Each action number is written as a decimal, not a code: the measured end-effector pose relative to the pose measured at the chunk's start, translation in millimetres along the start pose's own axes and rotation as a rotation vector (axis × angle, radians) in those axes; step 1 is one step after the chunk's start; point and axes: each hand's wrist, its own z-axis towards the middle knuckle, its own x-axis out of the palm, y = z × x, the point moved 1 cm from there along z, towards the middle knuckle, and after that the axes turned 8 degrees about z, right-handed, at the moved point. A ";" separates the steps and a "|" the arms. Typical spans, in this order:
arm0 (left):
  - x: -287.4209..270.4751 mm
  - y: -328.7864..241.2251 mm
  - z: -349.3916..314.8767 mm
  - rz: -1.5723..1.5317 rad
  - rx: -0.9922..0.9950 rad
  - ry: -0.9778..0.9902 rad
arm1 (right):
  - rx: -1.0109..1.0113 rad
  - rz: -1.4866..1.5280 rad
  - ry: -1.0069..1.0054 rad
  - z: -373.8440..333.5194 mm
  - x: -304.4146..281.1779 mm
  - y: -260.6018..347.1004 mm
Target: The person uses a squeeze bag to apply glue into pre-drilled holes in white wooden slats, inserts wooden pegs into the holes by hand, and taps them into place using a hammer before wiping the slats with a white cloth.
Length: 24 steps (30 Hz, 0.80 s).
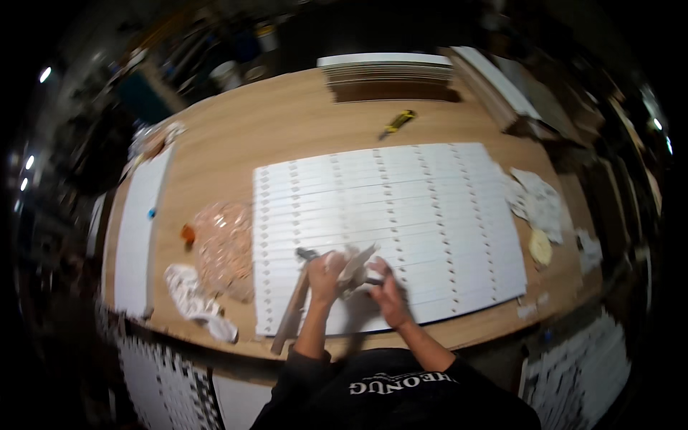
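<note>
My left hand (pixel 326 277) is closed on a crumpled off-white rag (pixel 352 272), which is blurred. Just to its right, my right hand (pixel 389 295) pinches a short dark object (pixel 374 281) against the rag's edge; its kind is unclear. Both are over the near part of a row of white slats (pixel 473 236), laid side by side and crossed by lines of small brownish marks. A hammer with a wooden handle (pixel 290 315) slants beside my left wrist, its dark head close to my left fingers. Whether that hand also touches the hammer I cannot tell.
Left of the slats lies a clear plastic bag (pixel 222 247) of small pinkish-tan pieces, near a white cloth (pixel 193 301). A yellow-black utility knife (pixel 398 124) lies beyond. Stacked boards (pixel 387 79) stand at the far edge. More cloth (pixel 537 204) lies right.
</note>
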 end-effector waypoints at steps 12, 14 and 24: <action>11.1 -79.6 -49.6 0.200 0.355 0.050 | 0.204 0.498 -0.364 123.6 -110.9 30.3; -4.8 -57.6 -65.1 0.237 0.253 0.064 | 0.114 0.528 -0.342 186.0 -177.3 45.6; -70.6 66.9 -97.4 0.804 -0.083 -0.133 | 0.343 -0.295 -0.165 104.9 -93.2 -3.5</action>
